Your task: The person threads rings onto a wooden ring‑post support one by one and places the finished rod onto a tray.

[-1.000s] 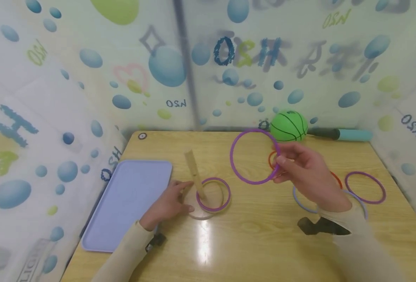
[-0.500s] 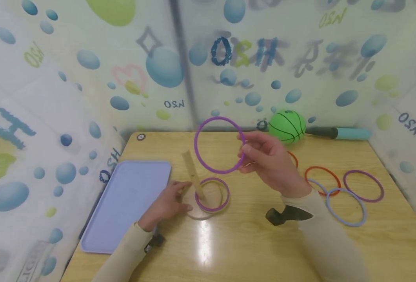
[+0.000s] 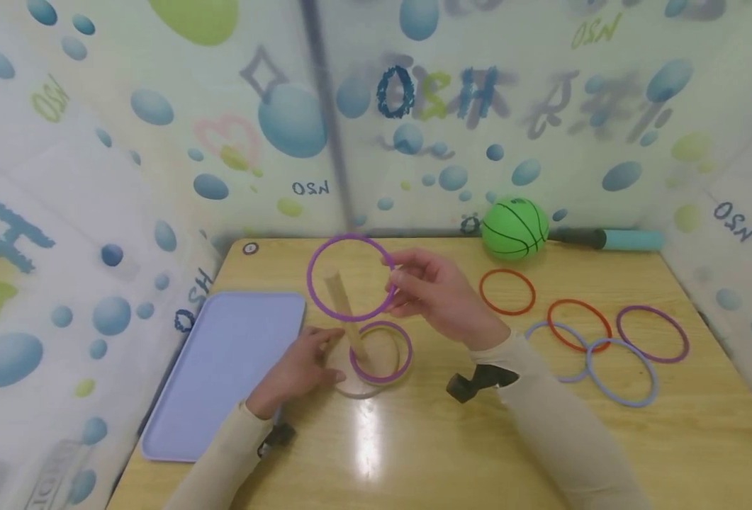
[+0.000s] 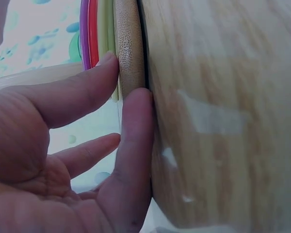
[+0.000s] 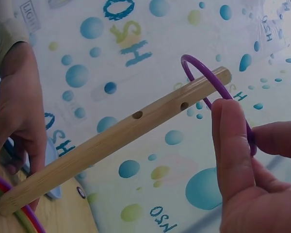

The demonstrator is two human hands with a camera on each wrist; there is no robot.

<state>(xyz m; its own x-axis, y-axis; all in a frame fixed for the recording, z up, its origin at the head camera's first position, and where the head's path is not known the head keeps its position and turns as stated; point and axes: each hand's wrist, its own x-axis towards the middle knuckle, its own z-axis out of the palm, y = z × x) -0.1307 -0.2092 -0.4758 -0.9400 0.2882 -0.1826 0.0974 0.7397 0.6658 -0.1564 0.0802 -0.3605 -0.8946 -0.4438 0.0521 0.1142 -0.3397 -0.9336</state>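
My right hand point(image 3: 436, 294) pinches a purple ring point(image 3: 310, 276) between thumb and fingers. In the right wrist view this ring point(image 5: 212, 77) encircles the upper end of a wooden post point(image 5: 126, 126). The post rises tilted from a round wooden base point(image 3: 382, 354) in the head view. A stack of rings lies at its foot, with a purple ring point(image 3: 410, 350) on top; red and green ones show beneath in the left wrist view. My left hand point(image 3: 293, 372) touches the rim of the base point(image 4: 131, 43) with spread, fairly straight fingers.
A lavender tray point(image 3: 222, 368) lies at the left. Loose rings lie at the right: a red ring point(image 3: 481, 287), another red ring, two light-blue ones and a purple ring point(image 3: 687, 343). A green ball point(image 3: 514, 228) and a teal-handled pump point(image 3: 633, 239) sit by the back wall.
My right hand has carried the purple ring leftward from the right side of the table to the top of the post. The left hand has stayed at the base.
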